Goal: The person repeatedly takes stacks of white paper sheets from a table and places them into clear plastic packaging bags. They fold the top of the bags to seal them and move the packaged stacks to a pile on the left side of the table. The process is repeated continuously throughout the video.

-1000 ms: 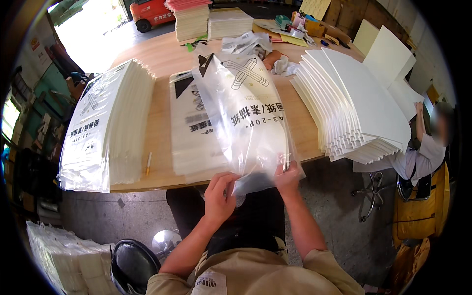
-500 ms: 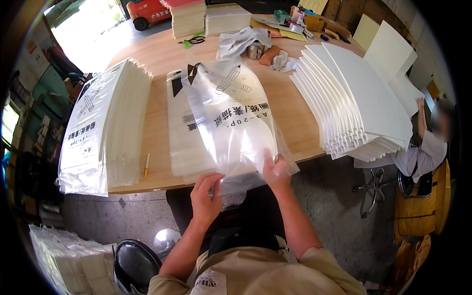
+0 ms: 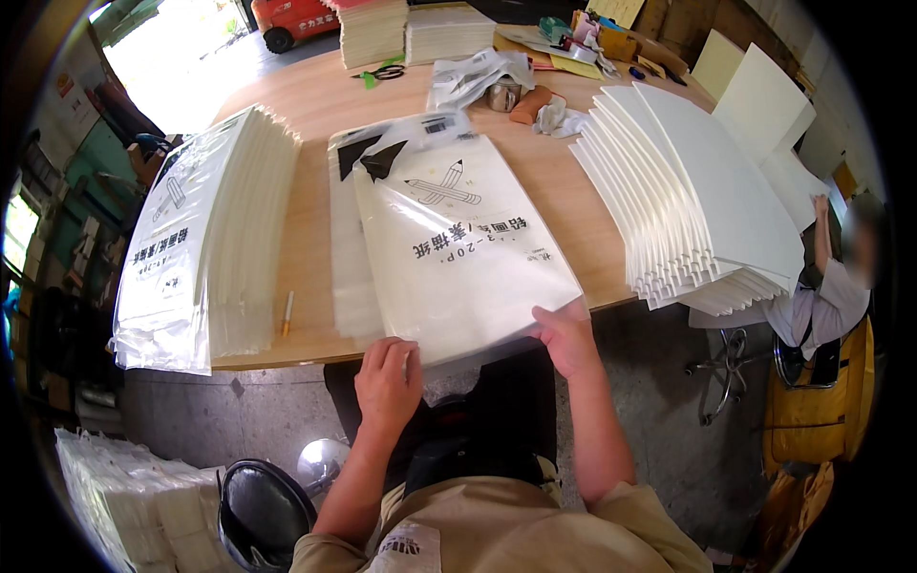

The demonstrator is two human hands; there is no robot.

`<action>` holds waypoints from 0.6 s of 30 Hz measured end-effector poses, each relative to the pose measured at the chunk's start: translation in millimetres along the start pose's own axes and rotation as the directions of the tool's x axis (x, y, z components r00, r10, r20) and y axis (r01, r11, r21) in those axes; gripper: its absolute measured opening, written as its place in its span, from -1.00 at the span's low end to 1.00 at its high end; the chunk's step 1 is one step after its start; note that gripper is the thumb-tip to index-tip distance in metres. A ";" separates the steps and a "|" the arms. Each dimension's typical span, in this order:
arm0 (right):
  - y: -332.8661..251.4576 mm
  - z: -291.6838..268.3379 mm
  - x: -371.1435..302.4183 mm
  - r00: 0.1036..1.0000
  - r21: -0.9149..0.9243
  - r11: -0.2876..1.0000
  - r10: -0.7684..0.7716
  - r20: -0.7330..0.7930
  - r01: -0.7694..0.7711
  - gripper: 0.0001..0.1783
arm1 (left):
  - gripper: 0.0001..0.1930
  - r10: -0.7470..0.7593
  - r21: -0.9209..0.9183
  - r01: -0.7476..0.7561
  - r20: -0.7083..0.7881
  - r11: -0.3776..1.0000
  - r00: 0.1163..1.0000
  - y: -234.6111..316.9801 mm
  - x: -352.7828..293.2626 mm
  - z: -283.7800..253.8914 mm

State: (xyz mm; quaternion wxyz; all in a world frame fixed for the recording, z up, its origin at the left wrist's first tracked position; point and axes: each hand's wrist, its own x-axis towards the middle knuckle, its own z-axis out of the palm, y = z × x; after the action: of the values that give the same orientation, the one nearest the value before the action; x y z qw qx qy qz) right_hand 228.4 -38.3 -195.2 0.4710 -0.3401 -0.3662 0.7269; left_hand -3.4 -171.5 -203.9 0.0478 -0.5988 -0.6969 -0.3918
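Note:
A clear plastic bag printed with crossed pencils and black lettering lies at the table's near edge, its near end jutting past the edge. My left hand is closed on its near left corner, fingers curled. At the near right corner, my right hand pinches it, thumb on top and fingers below. White shows through the film; I cannot tell whether that is a sheet inside or the bags below. Under it, shifted left, lie more printed bags, with a dark folded flap at the far end.
To the left stands a fanned pile of filled bags, beside a cigarette. Fanned white sheets lie at the right, where another person's hand touches paper. Scissors, paper stacks and an orange cloth sit farther back.
The bag's raised, billowing film has come down and lies flatter. My right hand has moved right and slightly nearer; my left hand has shifted slightly left.

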 end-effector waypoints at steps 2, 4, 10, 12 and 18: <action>3.7 -4.1 -3.5 0.999 0.067 0.998 -0.007 0.052 0.004 -0.35 | -0.82 0.103 0.117 -0.101 -0.015 0.988 0.995 4.3 5.0 -2.1; 19.1 -9.8 3.2 0.999 0.080 0.997 0.019 -0.038 -0.015 -0.39 | -0.81 0.255 0.260 -0.246 -0.002 0.934 0.967 21.0 28.2 -4.6; 14.7 -2.5 4.4 0.991 0.090 0.996 -0.005 -0.136 0.018 -0.52 | -0.78 0.362 0.127 -0.410 0.285 0.903 0.887 48.7 60.4 43.1; 0.8 4.8 -1.0 0.986 0.128 0.989 -0.057 -0.154 0.077 -0.54 | -0.78 0.361 0.071 -0.384 0.222 0.920 0.906 55.0 57.8 35.6; 6.0 22.0 2.6 0.952 0.282 0.941 -0.101 -0.290 0.186 -0.54 | -0.85 0.276 -0.030 -0.276 0.212 0.961 0.938 51.1 44.3 28.8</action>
State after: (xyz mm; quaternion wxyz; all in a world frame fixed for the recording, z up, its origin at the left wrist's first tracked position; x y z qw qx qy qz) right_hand 206.5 -42.2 -189.8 0.6159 -0.3312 -0.2054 0.6847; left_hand 40.5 -120.0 -175.0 0.0270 -0.7292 -0.6073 -0.3143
